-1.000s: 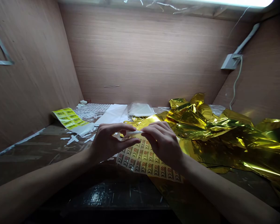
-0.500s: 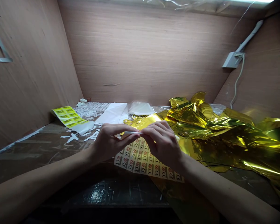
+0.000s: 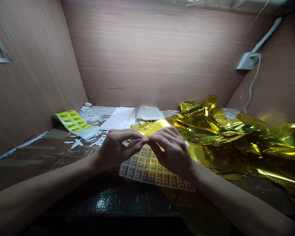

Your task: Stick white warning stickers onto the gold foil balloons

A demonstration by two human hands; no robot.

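Fingertips meet at the centre, over a sheet of CE stickers. My left hand pinches a small thin white piece between thumb and fingers. My right hand is closed at the right end of the same piece, its thumb and forefinger pressed together there. Much of the piece is hidden by the fingers. The sticker sheet lies below both hands, partly on gold foil.
Crumpled gold foil covers the right side. A yellow label sheet, white paper and a clear plastic packet lie further back. White scraps are at the left. A socket box hangs on the wall.
The view has shifted slightly. The white piece between my fingers looks a little more tilted and thinner; both hands keep nearly the same place and grip.
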